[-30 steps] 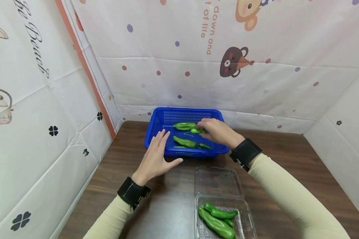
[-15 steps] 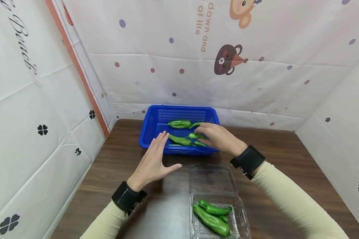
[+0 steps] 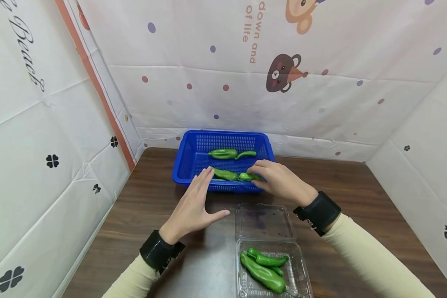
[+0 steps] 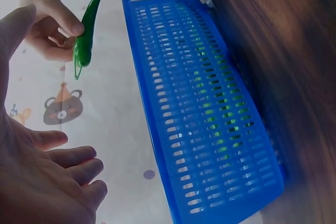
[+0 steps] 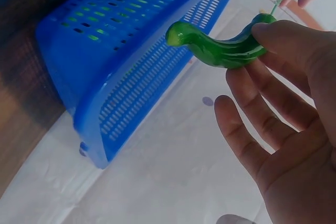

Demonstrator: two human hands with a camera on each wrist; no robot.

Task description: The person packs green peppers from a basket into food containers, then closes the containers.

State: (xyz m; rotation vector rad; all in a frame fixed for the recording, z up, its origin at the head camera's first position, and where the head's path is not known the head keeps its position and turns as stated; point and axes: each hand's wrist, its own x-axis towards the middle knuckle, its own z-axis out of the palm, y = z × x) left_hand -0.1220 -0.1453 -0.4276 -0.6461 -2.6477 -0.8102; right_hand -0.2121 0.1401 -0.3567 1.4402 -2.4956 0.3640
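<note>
At left, left hand (image 3: 193, 205) hovers flat, fingers straight, at the near edge of blue basket (image 3: 188, 163), apparently not touching. Right hand (image 3: 281, 182) pinches a small green pepper (image 3: 247, 177) over the basket's near rim.

Bright, even indoor light with soft shadows on the table (image 3: 216, 256) under the left hand (image 3: 193, 207). The head view bends walls outward at its edges. Both wrist views look paler, hazy, slightly soft close to the hands.
</note>
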